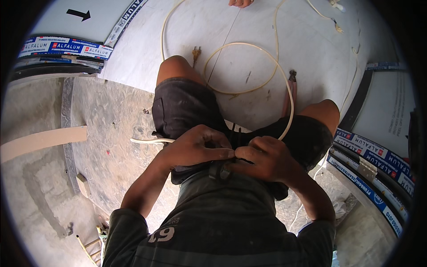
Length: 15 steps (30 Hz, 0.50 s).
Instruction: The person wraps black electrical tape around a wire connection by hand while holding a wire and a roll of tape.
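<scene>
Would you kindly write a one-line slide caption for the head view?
Left hand and right hand meet over dark shorts, a cream cable looping from the right hand onto the pale surface.

Dark short-sleeved shirt (231, 222), pale print (162, 235); black shorts (184, 104).

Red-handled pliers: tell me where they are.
In the head view, the pliers lie right of centre on the white surface, right of the cable loop, near the right knee.
</scene>
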### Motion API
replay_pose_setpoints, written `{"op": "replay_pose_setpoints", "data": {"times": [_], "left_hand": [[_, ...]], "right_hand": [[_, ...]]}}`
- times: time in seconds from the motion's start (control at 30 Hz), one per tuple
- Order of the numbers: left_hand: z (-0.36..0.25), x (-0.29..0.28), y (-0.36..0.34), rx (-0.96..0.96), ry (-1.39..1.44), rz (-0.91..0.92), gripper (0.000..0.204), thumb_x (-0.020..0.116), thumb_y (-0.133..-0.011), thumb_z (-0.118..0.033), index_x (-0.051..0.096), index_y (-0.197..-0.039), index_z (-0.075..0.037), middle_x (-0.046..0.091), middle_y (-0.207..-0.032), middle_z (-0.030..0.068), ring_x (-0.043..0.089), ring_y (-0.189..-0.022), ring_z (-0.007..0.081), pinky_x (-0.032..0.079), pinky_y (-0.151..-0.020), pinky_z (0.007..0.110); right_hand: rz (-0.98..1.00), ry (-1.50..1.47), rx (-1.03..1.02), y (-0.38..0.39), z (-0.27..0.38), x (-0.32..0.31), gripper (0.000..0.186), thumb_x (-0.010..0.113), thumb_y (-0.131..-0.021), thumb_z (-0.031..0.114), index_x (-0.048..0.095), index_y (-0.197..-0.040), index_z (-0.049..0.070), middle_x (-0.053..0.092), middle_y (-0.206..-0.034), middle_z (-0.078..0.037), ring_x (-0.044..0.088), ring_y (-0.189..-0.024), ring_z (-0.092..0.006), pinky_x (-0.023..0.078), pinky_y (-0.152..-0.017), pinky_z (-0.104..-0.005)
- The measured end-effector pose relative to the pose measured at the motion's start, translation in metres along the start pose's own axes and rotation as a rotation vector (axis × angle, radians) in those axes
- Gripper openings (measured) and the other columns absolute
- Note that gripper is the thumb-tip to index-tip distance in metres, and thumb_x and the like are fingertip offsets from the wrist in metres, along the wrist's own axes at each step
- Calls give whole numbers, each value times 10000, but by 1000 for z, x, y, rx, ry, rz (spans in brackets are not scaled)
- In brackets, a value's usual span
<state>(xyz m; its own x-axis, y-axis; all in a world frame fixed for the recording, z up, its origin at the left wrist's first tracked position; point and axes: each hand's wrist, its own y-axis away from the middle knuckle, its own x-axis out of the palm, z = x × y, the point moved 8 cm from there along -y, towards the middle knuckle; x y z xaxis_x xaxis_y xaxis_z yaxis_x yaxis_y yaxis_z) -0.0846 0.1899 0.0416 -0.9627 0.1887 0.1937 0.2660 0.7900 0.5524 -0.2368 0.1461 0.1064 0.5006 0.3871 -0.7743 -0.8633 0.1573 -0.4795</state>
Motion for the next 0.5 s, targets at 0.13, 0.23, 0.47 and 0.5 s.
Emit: {"op": "replay_pose_setpoints", "data": {"times": [0.13,0.23,0.47,0.5], "left_hand": [[-13,10,-1,18,-99,125,204,840,-895,-173,803,-1015,-13,769,-894,36,686,-838,96,525,-763,273],[-10,10,-2,37,-132,81,171,853,-873,-151,808,-992,-37,767,-869,27,691,-807,93,526,-737,271],[-32,16,11,481,-647,-179,141,862,-848,-157,797,-950,-85,770,-909,76,752,-785,234,581,-708,352],[-31,17,12,481,-646,-179,141,862,-848,-157,797,-950,-85,770,-909,76,752,-785,234,581,-708,352]], "right_hand": [[-93,-110,78,8,-5,-1,243,845,-774,173,731,-987,141,637,-928,23,622,-756,-149,554,-600,-284],[-81,-117,146,4,-8,-5,227,838,-770,111,737,-972,88,653,-907,-11,637,-746,-171,560,-590,-303],[-2,-336,366,13,-28,5,251,840,-766,72,752,-998,36,689,-860,-88,685,-761,-252,586,-641,-355],[-1,-336,366,14,-29,6,251,840,-766,72,752,-998,36,689,-860,-88,685,-761,-252,586,-641,-355]]}}
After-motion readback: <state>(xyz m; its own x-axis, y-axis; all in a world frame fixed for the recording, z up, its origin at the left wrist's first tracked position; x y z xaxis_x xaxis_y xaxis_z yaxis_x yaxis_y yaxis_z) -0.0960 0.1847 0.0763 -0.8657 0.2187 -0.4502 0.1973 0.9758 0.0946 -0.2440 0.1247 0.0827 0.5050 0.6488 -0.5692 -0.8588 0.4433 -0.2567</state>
